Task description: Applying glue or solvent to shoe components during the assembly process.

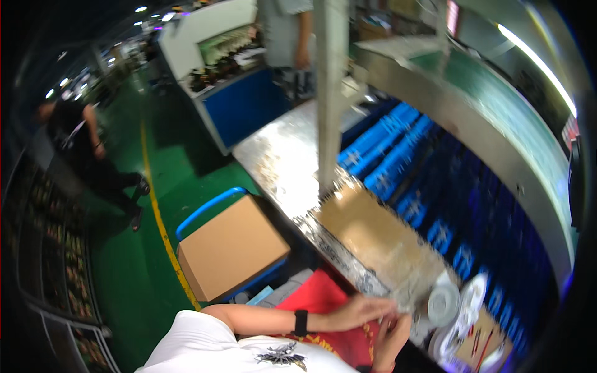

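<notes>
My left hand point(362, 312), with a black band on its wrist, reaches in from the left. Its fingers are closed, their tips meeting those of my right hand point(392, 337) at the bench's near edge. The right fingers are curled too. Whatever lies between them is too small and blurred to make out. Below both hands hangs a red cloth point(318, 291) with yellow print, in front of my white shirt. Just right of the hands, a translucent round tub point(443, 303) stands on the bench beside crumpled white plastic point(471, 306).
A brown sheet point(367, 221) covers part of the metal bench point(280, 158), with a post point(329, 93) rising there. Blue rollers point(398, 149) lie beyond. At left are a cardboard box point(233, 248) on a blue-handled cart and a walking person point(81, 137). Thin sticks point(477, 342) lie at right.
</notes>
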`<state>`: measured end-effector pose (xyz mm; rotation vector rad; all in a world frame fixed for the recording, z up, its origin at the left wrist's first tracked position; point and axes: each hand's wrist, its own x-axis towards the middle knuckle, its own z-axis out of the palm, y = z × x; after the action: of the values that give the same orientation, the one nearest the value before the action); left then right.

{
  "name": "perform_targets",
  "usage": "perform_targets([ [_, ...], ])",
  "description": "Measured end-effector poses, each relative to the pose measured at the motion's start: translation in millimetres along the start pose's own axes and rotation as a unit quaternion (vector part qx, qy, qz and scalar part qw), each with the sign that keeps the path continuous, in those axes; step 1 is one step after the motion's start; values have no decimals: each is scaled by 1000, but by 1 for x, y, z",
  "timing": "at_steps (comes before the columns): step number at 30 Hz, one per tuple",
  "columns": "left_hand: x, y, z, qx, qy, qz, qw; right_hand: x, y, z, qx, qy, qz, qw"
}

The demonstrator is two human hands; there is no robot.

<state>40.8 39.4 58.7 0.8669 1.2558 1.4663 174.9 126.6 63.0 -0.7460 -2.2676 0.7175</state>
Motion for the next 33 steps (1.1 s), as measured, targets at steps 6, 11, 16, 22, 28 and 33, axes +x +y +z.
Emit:
perform_targets([
  [6, -2, 64, -4, -96, 51, 56, 993, 21, -28, -19, 169, 37, 167, 971],
  [11, -4, 71, 8, -80, 25, 59, 995, 29, -43, -28, 328, 24, 189, 925],
  [16, -9, 69, 13, -26, 18, 66, 997, 29, -54, -28, 324, 69, 119, 936],
  [22, -8, 78, 16, 79, 2, 123, 989, 31, -60, -30, 297, 92, 79, 947],
  [28, -7, 80, 17, 98, -2, 137, 986, 32, -59, -31, 292, 97, 67, 949],
  [33, -4, 75, 15, 152, -16, 189, 970, 33, -57, -34, 280, 97, 29, 955],
])
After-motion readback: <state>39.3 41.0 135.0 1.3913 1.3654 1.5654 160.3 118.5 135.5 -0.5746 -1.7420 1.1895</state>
